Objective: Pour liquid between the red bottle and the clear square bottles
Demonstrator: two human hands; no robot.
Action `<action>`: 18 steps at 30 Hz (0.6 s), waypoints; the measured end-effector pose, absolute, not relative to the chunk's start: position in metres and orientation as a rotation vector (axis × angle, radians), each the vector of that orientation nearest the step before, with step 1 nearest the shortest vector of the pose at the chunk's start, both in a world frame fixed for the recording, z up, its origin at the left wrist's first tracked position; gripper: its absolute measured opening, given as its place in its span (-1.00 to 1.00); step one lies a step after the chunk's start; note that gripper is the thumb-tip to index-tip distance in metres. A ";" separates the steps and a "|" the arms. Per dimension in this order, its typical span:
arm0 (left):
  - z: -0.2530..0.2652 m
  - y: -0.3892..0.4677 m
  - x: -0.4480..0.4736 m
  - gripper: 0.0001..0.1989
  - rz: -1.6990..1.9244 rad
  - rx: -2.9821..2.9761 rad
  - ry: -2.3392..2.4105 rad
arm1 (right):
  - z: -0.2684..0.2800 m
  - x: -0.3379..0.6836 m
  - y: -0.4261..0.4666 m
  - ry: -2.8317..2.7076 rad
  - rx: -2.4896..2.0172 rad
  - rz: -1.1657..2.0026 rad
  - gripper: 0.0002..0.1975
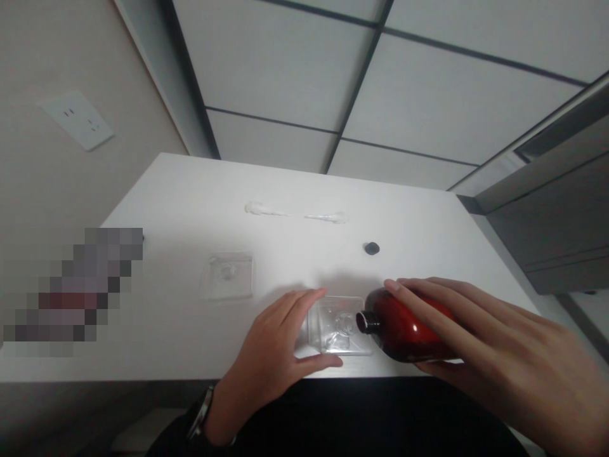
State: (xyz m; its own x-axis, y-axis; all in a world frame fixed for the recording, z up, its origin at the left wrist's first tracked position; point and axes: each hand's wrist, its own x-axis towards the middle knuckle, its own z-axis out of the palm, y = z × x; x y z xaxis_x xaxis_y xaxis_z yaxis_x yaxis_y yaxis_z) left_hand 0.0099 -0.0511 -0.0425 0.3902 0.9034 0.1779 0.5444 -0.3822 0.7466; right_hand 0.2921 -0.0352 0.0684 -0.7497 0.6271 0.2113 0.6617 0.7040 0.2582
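Hands (273, 343) (504, 346) around glossy bottle (412, 327), clear square dish (335, 327)

Bottle (419, 327) right of near tray (345, 346); second tray (242, 287) farther left; cap (372, 248) behind bottle.

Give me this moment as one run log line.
left hand: curved around clear container | right hand: holds red bottle, tilted, mouth toward container | black cap: on table
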 end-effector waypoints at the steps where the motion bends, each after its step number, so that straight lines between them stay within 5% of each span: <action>1: -0.043 -0.051 0.010 -0.17 0.780 2.057 1.232 | 0.068 0.292 -0.036 -2.803 -1.067 -0.494 -0.41; 18: -0.042 -0.051 0.011 -0.16 0.794 2.078 1.232 | 0.078 0.282 -0.035 -2.822 -1.057 -0.647 -0.59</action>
